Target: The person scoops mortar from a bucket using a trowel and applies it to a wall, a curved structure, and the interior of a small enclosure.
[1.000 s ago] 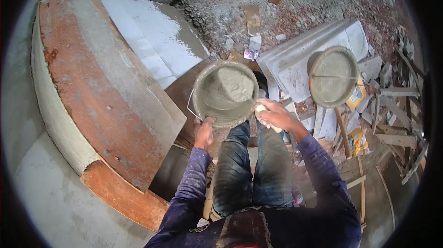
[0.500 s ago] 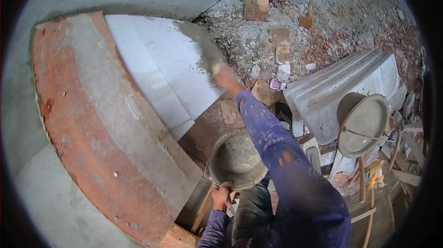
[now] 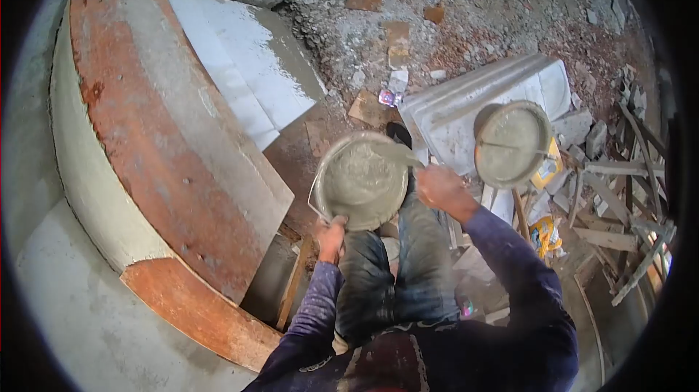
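A round bucket point(image 3: 331, 166) with wet grey mortar point(image 3: 360, 181) in it stands in front of my legs. My left hand point(image 3: 331, 237) is closed on the near left side of the bucket, where its wire handle meets the rim. My right hand point(image 3: 444, 189) grips a trowel point(image 3: 399, 154), and the mortar-smeared blade reaches over the bucket's right rim. Ahead and to the left lies a smooth white panel point(image 3: 226, 49). A band of grey mortar point(image 3: 295, 53) covers its far right edge.
A curved reddish-brown board point(image 3: 142, 115) fills the left side. On the right, a second bucket point(image 3: 513, 140) rests by a long white moulded piece point(image 3: 473, 104). Rubble point(image 3: 495, 28) covers the ground ahead, and scrap wood point(image 3: 611, 202) is piled at far right.
My right hand has come back from the white panel's mortared edge to the bucket, bringing the trowel over it. My left hand has stayed on the bucket. The view has shifted.
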`<state>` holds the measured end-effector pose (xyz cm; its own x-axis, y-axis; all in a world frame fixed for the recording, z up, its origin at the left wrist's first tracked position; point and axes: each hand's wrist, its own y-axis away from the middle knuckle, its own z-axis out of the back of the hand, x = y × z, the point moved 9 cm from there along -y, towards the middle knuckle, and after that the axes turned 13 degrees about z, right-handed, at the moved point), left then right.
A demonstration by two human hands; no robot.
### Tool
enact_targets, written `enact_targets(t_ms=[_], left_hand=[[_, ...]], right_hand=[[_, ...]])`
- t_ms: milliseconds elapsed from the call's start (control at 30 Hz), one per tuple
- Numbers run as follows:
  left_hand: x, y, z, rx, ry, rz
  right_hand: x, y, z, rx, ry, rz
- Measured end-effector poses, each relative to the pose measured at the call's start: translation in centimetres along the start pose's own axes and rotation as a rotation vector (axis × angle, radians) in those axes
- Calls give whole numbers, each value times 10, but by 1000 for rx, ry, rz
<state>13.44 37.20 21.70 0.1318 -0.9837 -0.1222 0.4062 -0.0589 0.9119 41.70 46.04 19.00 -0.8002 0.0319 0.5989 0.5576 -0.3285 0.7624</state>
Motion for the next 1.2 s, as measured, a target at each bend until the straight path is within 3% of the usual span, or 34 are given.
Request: enact_targets(t_ms=[33,67,133,200,300,433,500,567,600,667,700,767,800,833,867,900,967,1033,1067,1133,1200], left_hand=[[-6,-5,-8,56,31,-109],[-6,-21,-5,-17,-83,-127],[4,-24,-1,-87,-192,-112],[-23,-9,-10,210,77,-206],[-28,-18,-10,368,216,-173],[-43,-22,-5,403,224,-218],[-46,-23,-5,392,249,-151],[-49,-28,-2,354,249,-148],[-43,-33,5,311,252,-131],[-28,-57,27,210,160,-204],[-22,-58,33,192,214,-164],[-14,-50,43,163,260,-117],[-16,-35,51,90,151,-106],[-17,-26,58,19,44,-99],[-12,-23,64,7,37,-95],[0,-22,69,38,104,-45],[16,-19,81,35,183,4],[21,-16,88,3,193,-3],[27,-17,85,10,233,45],[49,-27,94,6,262,96],[79,-52,125,-186,-76,61]], right_hand=[[6,-20,-8,-306,104,216],[20,-11,-14,-593,204,429],[25,-7,-25,-604,125,449],[41,-3,-16,-681,57,488],[44,23,-8,-595,41,317],[58,21,-8,-589,-4,346],[58,16,-18,-621,-48,384],[59,21,-20,-880,25,522],[66,28,-6,-890,21,533],[63,26,5,-403,-1181,356],[70,37,23,-402,-1194,356],[61,47,59,-646,-1423,284],[49,41,72,-723,-1354,332],[32,32,83,-846,-1183,226],[20,21,91,-957,-1008,121],[10,-14,84,-950,-1020,124],[-13,-57,82,-1438,-324,-137],[-15,-149,56,-1391,-522,-140],[-30,-244,-16,-1479,-1263,210],[74,-240,18,-692,-512,160],[143,-159,37,-967,-796,528]])
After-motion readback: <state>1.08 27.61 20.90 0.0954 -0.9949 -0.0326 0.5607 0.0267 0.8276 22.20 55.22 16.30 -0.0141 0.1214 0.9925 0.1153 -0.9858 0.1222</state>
